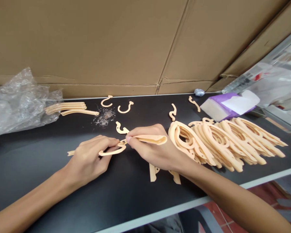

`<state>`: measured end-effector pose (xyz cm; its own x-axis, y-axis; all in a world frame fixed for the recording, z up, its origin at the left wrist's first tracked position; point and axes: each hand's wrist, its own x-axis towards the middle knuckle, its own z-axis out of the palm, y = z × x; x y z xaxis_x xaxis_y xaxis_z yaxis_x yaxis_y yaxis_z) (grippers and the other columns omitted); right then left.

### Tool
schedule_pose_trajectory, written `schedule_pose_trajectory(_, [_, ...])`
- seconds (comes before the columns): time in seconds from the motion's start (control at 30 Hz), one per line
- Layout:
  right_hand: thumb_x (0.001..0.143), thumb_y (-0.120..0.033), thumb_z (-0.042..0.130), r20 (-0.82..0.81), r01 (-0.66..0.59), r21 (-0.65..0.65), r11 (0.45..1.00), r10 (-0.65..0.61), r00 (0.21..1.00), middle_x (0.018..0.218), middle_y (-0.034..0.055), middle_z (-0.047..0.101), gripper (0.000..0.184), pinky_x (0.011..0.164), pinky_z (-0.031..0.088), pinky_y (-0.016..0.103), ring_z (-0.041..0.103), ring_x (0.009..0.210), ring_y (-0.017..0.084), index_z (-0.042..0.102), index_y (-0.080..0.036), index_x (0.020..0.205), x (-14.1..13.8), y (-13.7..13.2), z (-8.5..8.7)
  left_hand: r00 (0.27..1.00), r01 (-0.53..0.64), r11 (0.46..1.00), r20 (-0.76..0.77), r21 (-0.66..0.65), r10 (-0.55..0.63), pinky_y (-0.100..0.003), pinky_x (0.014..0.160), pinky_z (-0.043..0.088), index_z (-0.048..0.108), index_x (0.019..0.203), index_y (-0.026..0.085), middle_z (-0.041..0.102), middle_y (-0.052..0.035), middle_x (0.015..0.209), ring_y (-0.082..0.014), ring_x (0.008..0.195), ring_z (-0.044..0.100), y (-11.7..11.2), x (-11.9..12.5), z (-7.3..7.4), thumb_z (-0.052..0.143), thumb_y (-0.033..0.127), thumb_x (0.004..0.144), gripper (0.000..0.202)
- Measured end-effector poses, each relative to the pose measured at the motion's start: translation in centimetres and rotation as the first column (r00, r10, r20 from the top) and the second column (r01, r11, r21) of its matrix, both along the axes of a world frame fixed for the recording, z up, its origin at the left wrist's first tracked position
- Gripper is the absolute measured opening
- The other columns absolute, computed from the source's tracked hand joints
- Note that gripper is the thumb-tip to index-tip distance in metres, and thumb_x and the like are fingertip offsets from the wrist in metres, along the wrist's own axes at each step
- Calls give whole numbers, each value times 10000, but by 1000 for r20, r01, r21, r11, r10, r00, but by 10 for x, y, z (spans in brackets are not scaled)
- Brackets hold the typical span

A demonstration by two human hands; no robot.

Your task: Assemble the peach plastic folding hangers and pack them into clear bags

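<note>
The hanger (149, 138) was between my hands, over the middle of the desk (87, 207). My left hand (91, 155) was curled nearly closed around one side of it, fingertips close to the joint (123, 142); my right hand (157, 153) had thumb and fingertips pinched on the piece at that same joint. I judged the joint the weak spot: a push at a wrong angle could have cracked the thin parts or made them spring from my fingers. My right forearm (203, 181) lay just beside the stack of hangers (215, 142), so a careless swing might have spilled it, and the loose piece (121, 128) beyond my fingertips could have been knocked away. The hanger looked pale cream and smooth, like plastic, with a C-shaped hook (113, 152) and a broad arm, hollowed towards its end.
</note>
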<state>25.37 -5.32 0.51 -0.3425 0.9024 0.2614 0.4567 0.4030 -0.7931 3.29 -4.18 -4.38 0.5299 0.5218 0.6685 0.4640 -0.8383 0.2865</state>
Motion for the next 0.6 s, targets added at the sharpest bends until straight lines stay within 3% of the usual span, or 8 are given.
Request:
schedule_pose_trajectory(0.27, [864, -160, 598, -110, -12, -224, 975, -13, 994, 666, -8, 703, 167, 587, 465, 258, 654, 640, 140, 740, -167, 775, 0, 4, 2, 993, -118, 993, 18, 23, 118, -213, 690, 587, 720, 993, 220, 802, 17, 894, -135, 723, 758, -1, 2, 5, 698, 149, 901, 119])
schedule_pose_trajectory(0.43, [832, -269, 718, -160, -87, -250, 964, 48, 986, 787, 7, 746, 164, 690, 551, 300, 695, 724, 162, 766, -183, 963, 12, 12, 10, 956, -246, 951, 116, -185, 270, -245, 748, 632, 767, 917, 255, 809, 43, 908, -156, 755, 762, 5, 0, 15, 728, 268, 875, 59])
schedule_pose_trajectory(0.6, [757, -404, 808, -340, 147, -233, 961, -222, 914, 850, 52, 768, 389, 698, 588, 344, 721, 771, 200, 709, -158, 1041, 30, 26, 18, 875, -309, 893, 271, -327, 402, -301, 834, 649, 786, 909, 253, 806, 27, 929, -185, 827, 761, 12, -6, 19, 783, 322, 814, 117])
